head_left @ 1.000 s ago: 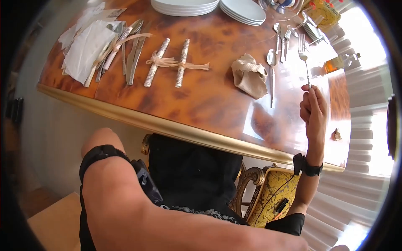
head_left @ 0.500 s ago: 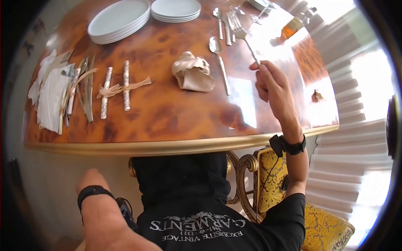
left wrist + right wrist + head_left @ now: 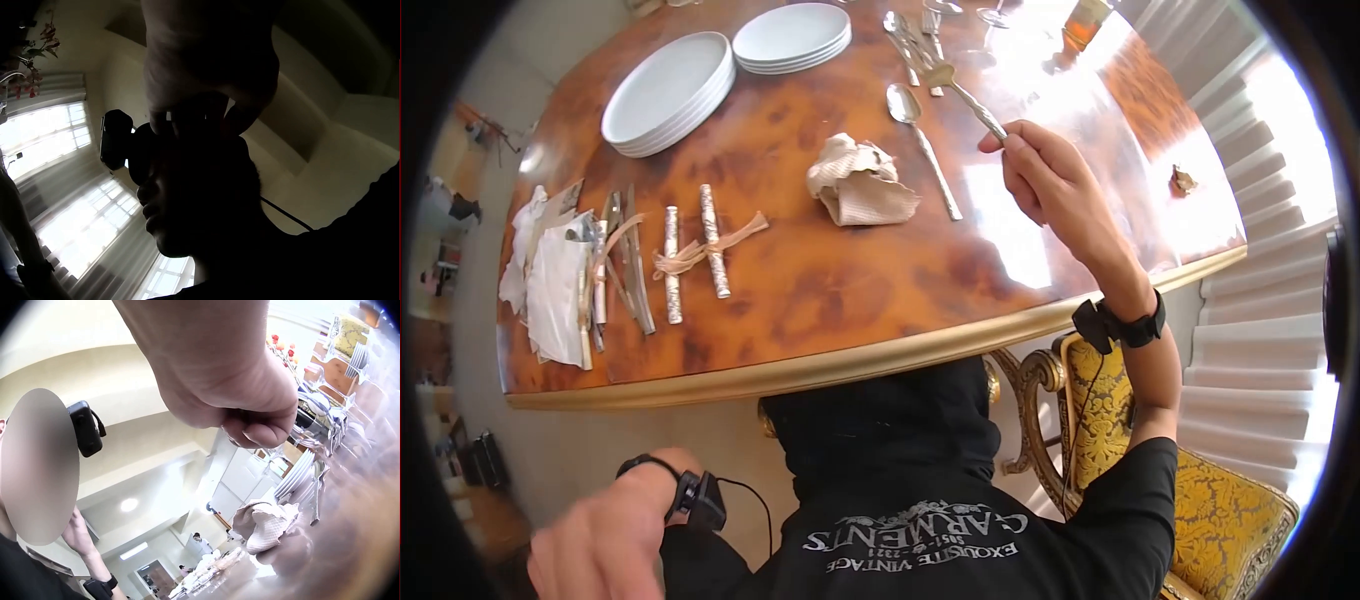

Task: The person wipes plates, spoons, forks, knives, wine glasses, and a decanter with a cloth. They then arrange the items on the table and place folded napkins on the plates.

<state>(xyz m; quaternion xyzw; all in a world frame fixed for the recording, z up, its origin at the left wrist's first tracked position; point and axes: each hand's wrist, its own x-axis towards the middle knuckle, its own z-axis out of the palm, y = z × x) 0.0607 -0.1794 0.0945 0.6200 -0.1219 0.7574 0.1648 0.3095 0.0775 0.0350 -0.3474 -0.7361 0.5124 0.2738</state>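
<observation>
In the head view my right hand (image 3: pixel 1055 185) pinches a silver fork (image 3: pixel 975 103) near the end of its handle. The tines point away from me and overlap other cutlery farther back. Left of the fork lies a silver spoon (image 3: pixel 931 160), bowl pointing away. A crumpled beige cloth napkin (image 3: pixel 863 185) sits beside the spoon. My left hand (image 3: pixel 600 545) is raised at the lower left, off the table, with nothing seen in it. The left wrist view shows this hand (image 3: pixel 209 62) dark, with loosely bent fingers overlapping the person's head.
Two patterned rolls (image 3: pixel 714 245) tied with ribbon lie left of the napkin. Farther left are knives (image 3: pixel 640 275) and white paper napkins (image 3: pixel 558 285). Stacked large plates (image 3: pixel 668 90) and smaller plates (image 3: pixel 792 35) stand at the back. A yellow chair (image 3: pixel 1230 510) is at the right.
My left hand has come up closer to the head camera. The right hand keeps its hold on the fork, which is nearer the spoon. The head view has turned.
</observation>
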